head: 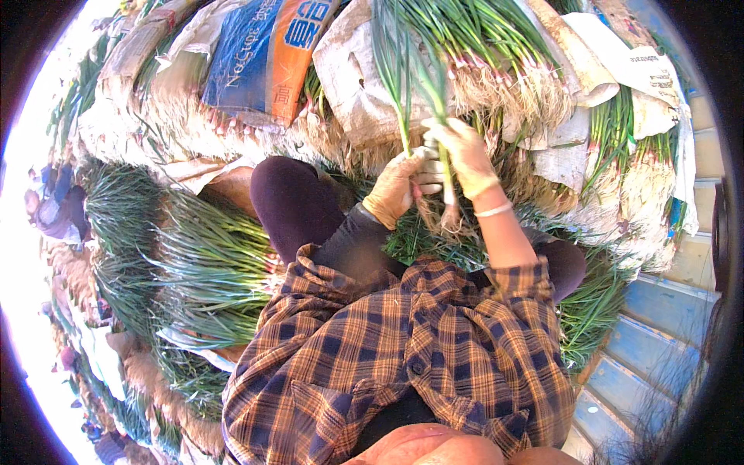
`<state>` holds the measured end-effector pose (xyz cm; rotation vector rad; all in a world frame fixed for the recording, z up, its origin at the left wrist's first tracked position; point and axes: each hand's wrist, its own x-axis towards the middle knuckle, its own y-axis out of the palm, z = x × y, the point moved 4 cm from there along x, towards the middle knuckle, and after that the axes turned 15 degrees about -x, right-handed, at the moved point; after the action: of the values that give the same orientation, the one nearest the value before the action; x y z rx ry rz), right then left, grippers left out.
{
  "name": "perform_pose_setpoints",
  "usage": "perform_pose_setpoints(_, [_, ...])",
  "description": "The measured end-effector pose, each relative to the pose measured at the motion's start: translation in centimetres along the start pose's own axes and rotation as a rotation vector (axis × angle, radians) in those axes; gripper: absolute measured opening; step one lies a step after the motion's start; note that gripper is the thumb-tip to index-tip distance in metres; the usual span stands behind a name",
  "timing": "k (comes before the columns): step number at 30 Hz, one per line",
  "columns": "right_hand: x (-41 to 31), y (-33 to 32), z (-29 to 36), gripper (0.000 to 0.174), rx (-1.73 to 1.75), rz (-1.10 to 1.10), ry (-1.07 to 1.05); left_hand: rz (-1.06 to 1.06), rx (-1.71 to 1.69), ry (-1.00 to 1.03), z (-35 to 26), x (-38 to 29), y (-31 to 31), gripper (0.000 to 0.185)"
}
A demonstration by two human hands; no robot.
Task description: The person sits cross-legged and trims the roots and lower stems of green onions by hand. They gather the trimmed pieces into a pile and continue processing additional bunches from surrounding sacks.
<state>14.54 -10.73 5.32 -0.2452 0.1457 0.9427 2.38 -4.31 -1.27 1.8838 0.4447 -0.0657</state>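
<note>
My left hand, in a pale yellow work glove, grips a green onion with its leaves pointing up and away from me and its roots hanging below. Close beside it on the right, my right hand, gloved too, has its fingers on a second green onion. That one's white bulb and stringy roots hang below the fingers. Beyond my hands, a thick bunch of green onions lies on a whitish woven sack, roots towards me. Loose green leaves cover the ground between my knees.
Blue-and-orange printed sacking covers more onions at the far left. A large heap of green onions lies by my left knee. White sacking lies at the upper right, above blue panels. Another person is at the far left.
</note>
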Motion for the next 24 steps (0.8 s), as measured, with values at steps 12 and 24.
perform_pose_setpoints(12, [-47.4,-34.0,-10.7,0.048,-0.62,-1.346,0.83,0.07,-0.238,0.343,-7.8,-1.3,6.4,0.027])
perform_pose_setpoints(24, [-16.2,-21.1,-3.5,0.026,-0.693,-0.656,-0.176,0.006,-0.351,0.145,-4.8,5.5,5.1,0.023])
